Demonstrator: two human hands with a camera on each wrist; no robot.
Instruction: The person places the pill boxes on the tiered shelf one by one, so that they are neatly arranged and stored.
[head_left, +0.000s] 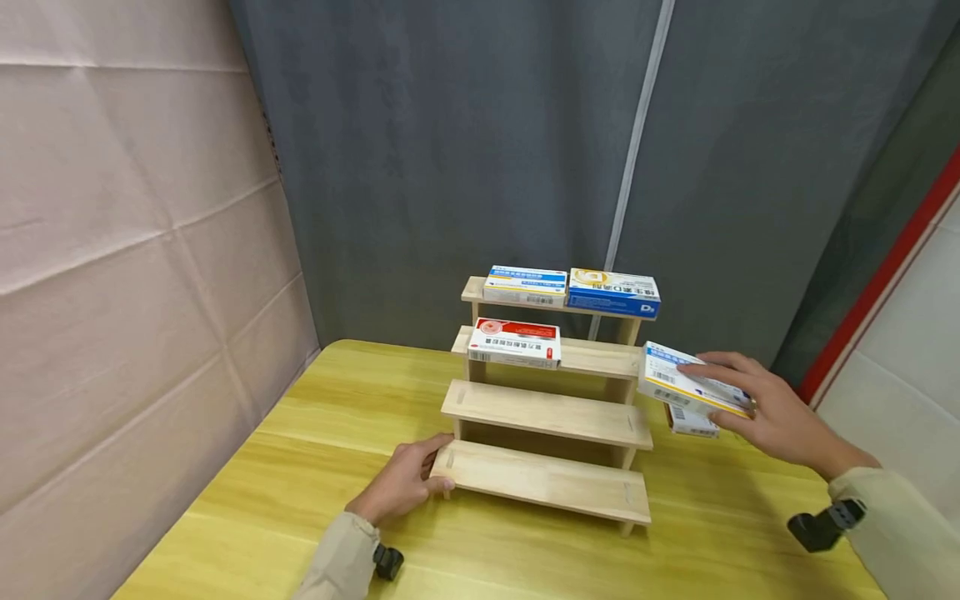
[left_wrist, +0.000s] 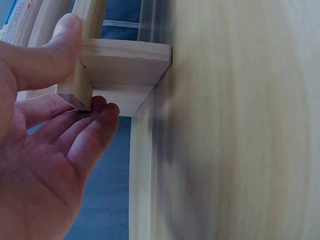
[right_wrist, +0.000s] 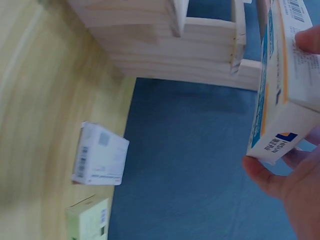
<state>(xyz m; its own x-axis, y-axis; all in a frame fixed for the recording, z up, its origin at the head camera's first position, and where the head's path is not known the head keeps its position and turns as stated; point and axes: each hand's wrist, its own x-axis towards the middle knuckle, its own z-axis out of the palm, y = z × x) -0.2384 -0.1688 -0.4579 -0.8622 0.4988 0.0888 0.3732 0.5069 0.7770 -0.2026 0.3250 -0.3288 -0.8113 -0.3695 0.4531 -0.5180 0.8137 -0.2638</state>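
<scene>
A stepped wooden display rack point(head_left: 551, 477) stands on the table. My left hand point(head_left: 405, 479) grips the left end of its lowest board, thumb on top and fingers underneath, as the left wrist view point(left_wrist: 50, 135) shows. To the right of the rack, my right hand point(head_left: 783, 412) holds a white and blue medicine box point(head_left: 686, 392) by its edges, raised beside the second board from the top. In the right wrist view the same medicine box point(right_wrist: 287, 90) is tilted, its end panel showing.
On the top board lie a white-blue box point(head_left: 525, 283) and a blue-and-white vitamin D box point(head_left: 613, 292). A red-and-white box point(head_left: 515, 342) sits on the second board's left. On the table at right are a white box point(right_wrist: 102, 155) and a pale green box point(right_wrist: 87, 220).
</scene>
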